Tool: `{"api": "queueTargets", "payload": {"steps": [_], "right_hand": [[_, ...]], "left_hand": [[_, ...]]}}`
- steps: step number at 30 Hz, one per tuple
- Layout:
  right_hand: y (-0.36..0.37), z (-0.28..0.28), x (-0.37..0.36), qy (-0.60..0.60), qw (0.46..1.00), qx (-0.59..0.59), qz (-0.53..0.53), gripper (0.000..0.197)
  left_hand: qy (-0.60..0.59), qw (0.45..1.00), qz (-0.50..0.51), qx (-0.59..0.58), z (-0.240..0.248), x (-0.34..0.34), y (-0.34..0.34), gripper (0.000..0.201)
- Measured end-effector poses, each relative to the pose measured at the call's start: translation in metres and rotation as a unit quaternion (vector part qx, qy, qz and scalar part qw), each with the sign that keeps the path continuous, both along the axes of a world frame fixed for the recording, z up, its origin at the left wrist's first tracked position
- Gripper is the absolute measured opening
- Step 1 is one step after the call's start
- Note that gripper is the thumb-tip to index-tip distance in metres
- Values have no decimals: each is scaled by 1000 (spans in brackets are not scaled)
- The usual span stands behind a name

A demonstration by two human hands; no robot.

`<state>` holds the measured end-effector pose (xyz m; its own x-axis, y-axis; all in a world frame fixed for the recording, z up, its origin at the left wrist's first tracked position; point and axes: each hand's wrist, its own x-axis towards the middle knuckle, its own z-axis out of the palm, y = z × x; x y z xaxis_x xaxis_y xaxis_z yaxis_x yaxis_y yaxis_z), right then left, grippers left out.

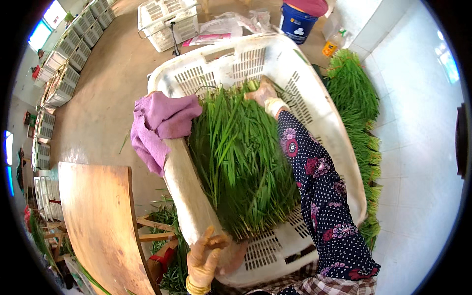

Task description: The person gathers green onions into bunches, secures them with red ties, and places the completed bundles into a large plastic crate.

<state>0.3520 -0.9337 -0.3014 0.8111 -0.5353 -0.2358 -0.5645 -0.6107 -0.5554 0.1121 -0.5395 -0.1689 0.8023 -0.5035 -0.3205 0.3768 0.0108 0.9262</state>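
A big white plastic basket [342, 147] in front of me holds a thick layer of long green leaves [241, 157], like garlic chives. My right hand [264, 94], in a pale glove, reaches to the far end of the leaves. It rests there, thumb and fingers apart, close to the basket's far wall. At the near left side of the basket is my left hand [202, 258], in a yellowish glove. Its fingers are bent and parted, with nothing visible between them. A purple cloth [164, 118] hangs over the basket's left rim.
Bundled greens [351, 93] line the tiled wall at right. A wooden board [98, 216] stands at left. Beyond the basket are a white crate [167, 24], plastic sheets [221, 28], a blue bucket [297, 23] and an orange bottle [334, 44]. Stacked crates [64, 83] stand far left.
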Motion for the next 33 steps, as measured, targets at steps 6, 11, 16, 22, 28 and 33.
{"api": "queueTargets", "payload": {"steps": [6, 11, 16, 22, 28, 33], "right_hand": [[0, -48, 49, 128, 990, 25, 57, 92], [-16, -26, 65, 191, 969, 1, 157, 89], [-11, -54, 60, 148, 978, -30, 144, 86], [-28, -36, 49, 82, 980, -32, 177, 81], [-39, -52, 54, 81, 981, -23, 177, 77], [-33, -7, 16, 23, 991, 121, 59, 64]], "left_hand": [[-57, 997, 22, 52, -17, 12, -7, 43], [0, 996, 35, 82, -7, 14, -10, 50], [0, 993, 68, 98, -11, 13, -21, 51], [4, 985, 106, 139, -2, 16, -34, 60], [-24, 984, 39, 172, 17, 30, -45, 60], [-194, 953, -98, 210, 36, 81, -68, 52]]}}
